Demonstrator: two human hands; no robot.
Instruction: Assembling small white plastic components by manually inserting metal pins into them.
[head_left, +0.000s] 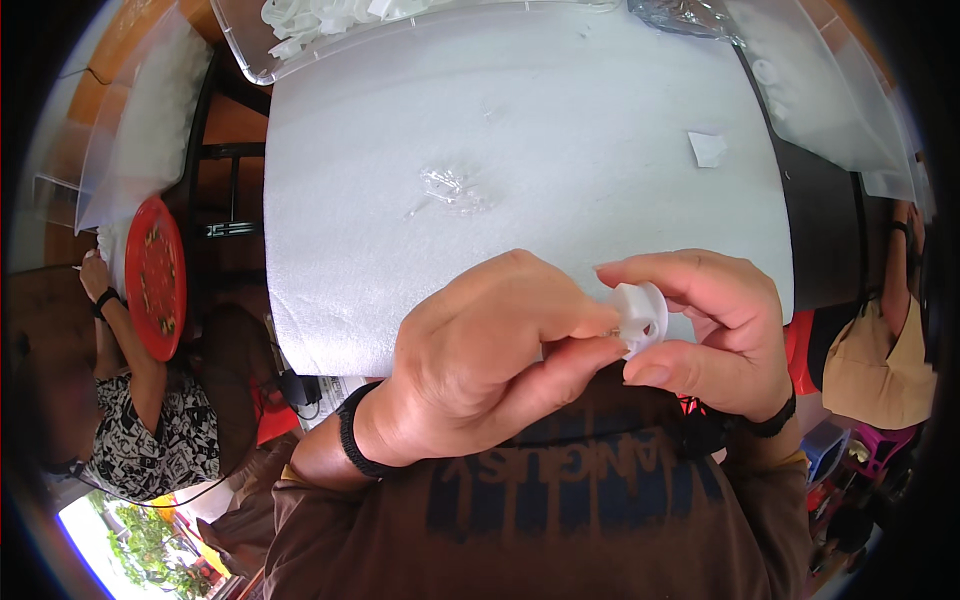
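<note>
A small white plastic part (655, 312) with a round flange and a blocky body is held above the near edge of the table. My right hand (715, 325) curls around its flange, thumb below and fingers above. My left hand (490, 345) is closed in a pinch against the blocky side. A tiny shiny bit shows at its fingertips, too small to name. Beyond the hands, a little heap of small clear, shiny pieces (455, 188) lies on the white foam sheet (350, 250) covering the table.
A clear bin (262, 72) of white plastic parts stands at the far edge. More translucent bins flank the table, left (150, 130) and right (815, 110). A white scrap (707, 150) lies at right. A red round tray (157, 280) is beside a co-worker at left; another person sits at right.
</note>
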